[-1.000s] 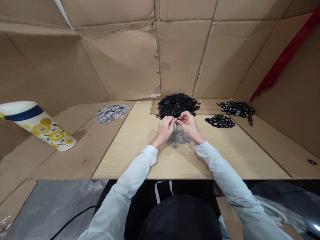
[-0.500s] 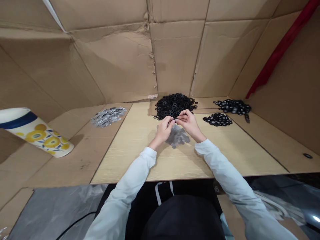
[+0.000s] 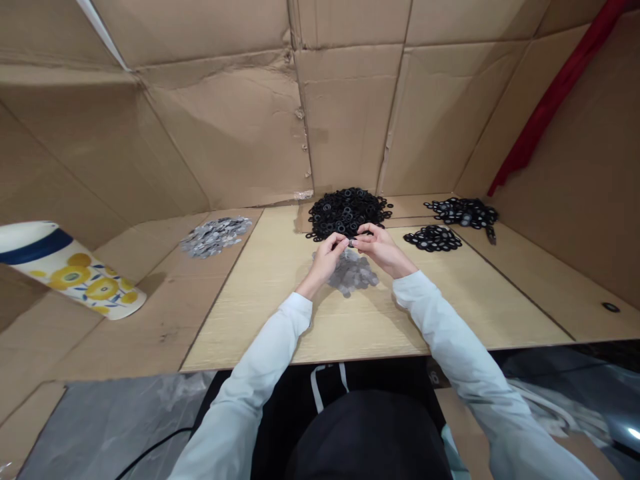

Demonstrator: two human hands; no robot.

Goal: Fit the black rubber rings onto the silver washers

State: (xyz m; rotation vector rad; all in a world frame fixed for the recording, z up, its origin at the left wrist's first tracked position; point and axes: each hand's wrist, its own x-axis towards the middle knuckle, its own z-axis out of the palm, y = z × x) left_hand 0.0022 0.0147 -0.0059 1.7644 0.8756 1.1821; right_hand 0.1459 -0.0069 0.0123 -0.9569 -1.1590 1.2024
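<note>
My left hand [image 3: 324, 261] and my right hand [image 3: 385, 253] meet at the fingertips over the middle of the board. Pinched between them is a small black ring [image 3: 351, 243], with something pale showing at it; the detail is too small to make out. Just beneath my hands lies a loose heap of thin grey discs [image 3: 353, 275]. Behind the fingers rises a large pile of black rings [image 3: 346, 210]. To the right of my right hand sits a group of black rings with pale centres [image 3: 433, 239].
Another pile of grey discs [image 3: 215, 236] lies at the left. More pale-centred rings [image 3: 465, 212] are at the back right, and a single ring [image 3: 611, 307] lies near the right edge. A flowered cylinder [image 3: 95, 280] leans at the far left. Cardboard walls [image 3: 350, 120] enclose the board.
My right hand has turned slightly, and its fingers have shifted on the small ring. A paler part shows between the fingertips now. The view has moved a little.
</note>
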